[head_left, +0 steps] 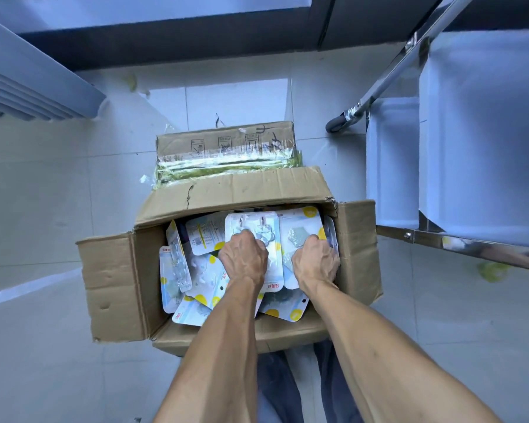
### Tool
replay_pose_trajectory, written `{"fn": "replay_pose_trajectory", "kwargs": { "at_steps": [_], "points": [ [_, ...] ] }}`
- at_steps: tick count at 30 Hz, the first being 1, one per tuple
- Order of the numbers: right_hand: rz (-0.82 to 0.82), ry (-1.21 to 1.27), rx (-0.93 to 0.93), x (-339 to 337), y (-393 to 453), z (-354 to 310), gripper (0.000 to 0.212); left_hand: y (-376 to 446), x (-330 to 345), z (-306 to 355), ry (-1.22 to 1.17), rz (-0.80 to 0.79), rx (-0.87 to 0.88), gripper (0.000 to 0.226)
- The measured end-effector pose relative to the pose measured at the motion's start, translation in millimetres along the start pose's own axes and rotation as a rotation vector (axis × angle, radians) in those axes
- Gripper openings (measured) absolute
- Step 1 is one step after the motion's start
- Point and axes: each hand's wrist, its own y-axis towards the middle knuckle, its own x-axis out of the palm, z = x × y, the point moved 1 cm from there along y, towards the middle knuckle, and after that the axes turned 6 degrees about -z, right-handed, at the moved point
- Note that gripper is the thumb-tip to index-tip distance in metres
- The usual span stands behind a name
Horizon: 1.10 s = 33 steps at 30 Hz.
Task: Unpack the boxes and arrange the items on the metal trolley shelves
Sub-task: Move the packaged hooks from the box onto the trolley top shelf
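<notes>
Open cardboard box on the floor, crammed with loose blister packs. Left hand and right hand inside, each curled around a pack. Metal trolley just right; taped box behind.
</notes>
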Motion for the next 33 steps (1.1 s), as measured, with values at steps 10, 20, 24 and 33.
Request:
{"fn": "replay_pose_trajectory", "kwargs": {
  "at_steps": [10, 20, 24, 33],
  "points": [
    [0.134, 0.147, -0.059, -187, -123, -16, 0.024, -119, -181, 38, -0.036, 0.116, 0.138, 0.02],
    [0.427, 0.429, -0.059, -392, -246, 28, 0.013, -250, -354, 120, -0.095, 0.358, 0.314, 0.027],
    [0.461, 0.498, -0.022, -439, -269, 79, 0.017, -302, -374, 178, -0.058, 0.415, 0.428, 0.027],
    [0.497, 0.575, 0.192, -518, -225, 259, 0.027, -379, -342, 368, -0.02, 0.385, 0.67, 0.01]
  ]
}}
